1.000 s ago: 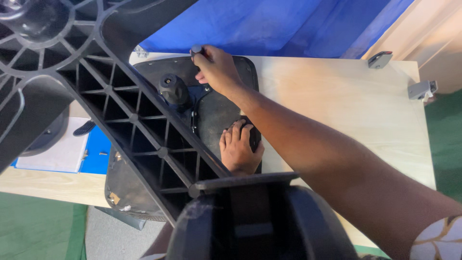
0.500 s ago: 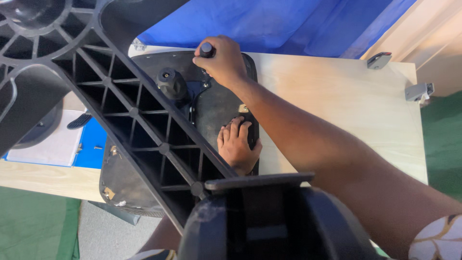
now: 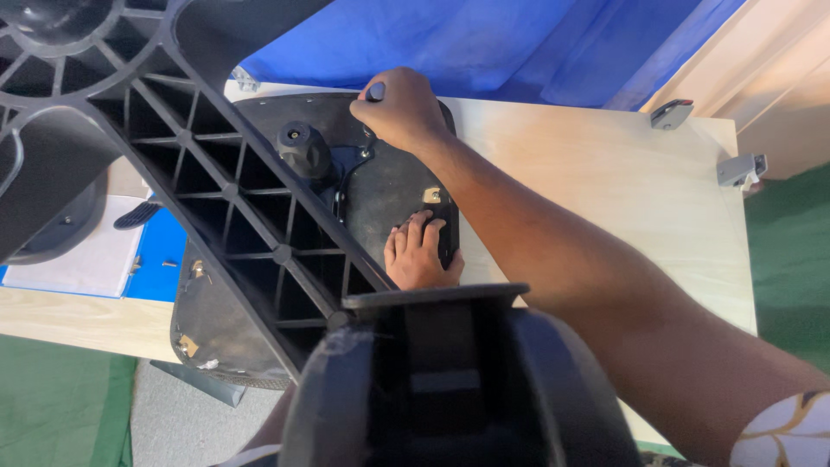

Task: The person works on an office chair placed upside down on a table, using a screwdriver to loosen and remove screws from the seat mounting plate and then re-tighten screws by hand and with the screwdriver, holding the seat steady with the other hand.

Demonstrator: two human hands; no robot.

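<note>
A pale wooden table [image 3: 605, 182] with blue cloth [image 3: 484, 43] behind it carries an upturned black chair seat pan [image 3: 389, 186], and the ribbed chair base [image 3: 216, 199] with its caster [image 3: 458, 380] crosses the near-left of that pan. At the pan's far edge your right hand [image 3: 405, 111] is fisted around a dark tool handle [image 3: 377, 90], while at its near edge your left hand [image 3: 419, 255] lies flat, fingers together, bracing it. This looks like fastening the mechanism plate to the pan; the next move likely calls for steady downward pressure while turning.
</note>
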